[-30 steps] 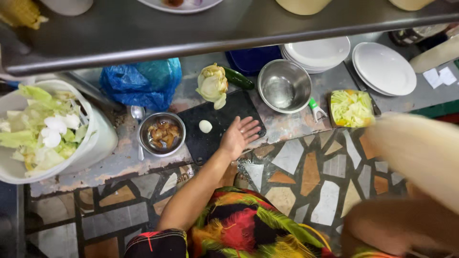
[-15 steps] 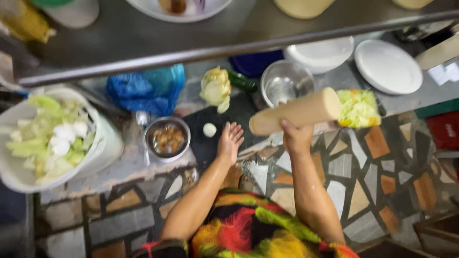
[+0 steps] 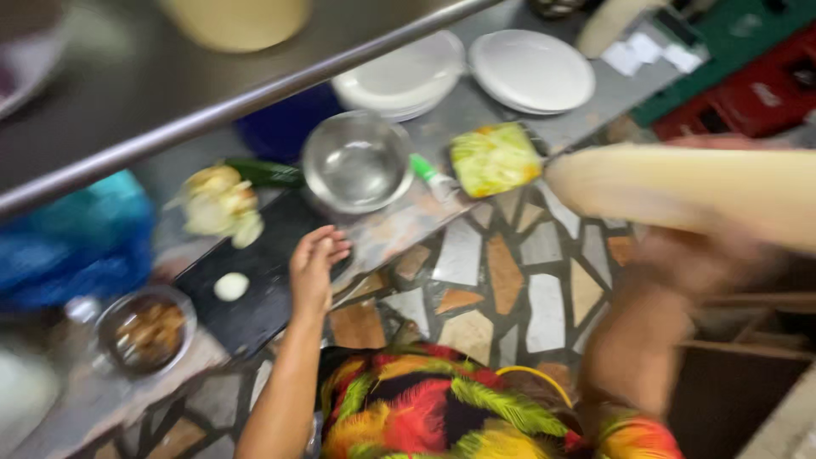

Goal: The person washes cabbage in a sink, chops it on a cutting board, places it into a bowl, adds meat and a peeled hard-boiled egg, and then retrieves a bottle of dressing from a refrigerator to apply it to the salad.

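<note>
My left hand rests with fingers apart on the edge of a black cutting board, holding nothing. A small pale round piece lies on the board to its left. My right hand, blurred, grips a thick cream wooden pestle that is raised at the right, above the counter. A cut cabbage piece sits at the board's far end beside a dark green cucumber.
An empty steel bowl, a yellow-green sponge and a small green-capped bottle stand behind the board. White plates are stacked at the back. A small bowl of brown food sits left, near a blue bag. A steel shelf rail crosses overhead.
The pestle has swung up and to the right, away from the board. My left hand stays at the board's edge. The camera has shifted right and the view is blurred.
</note>
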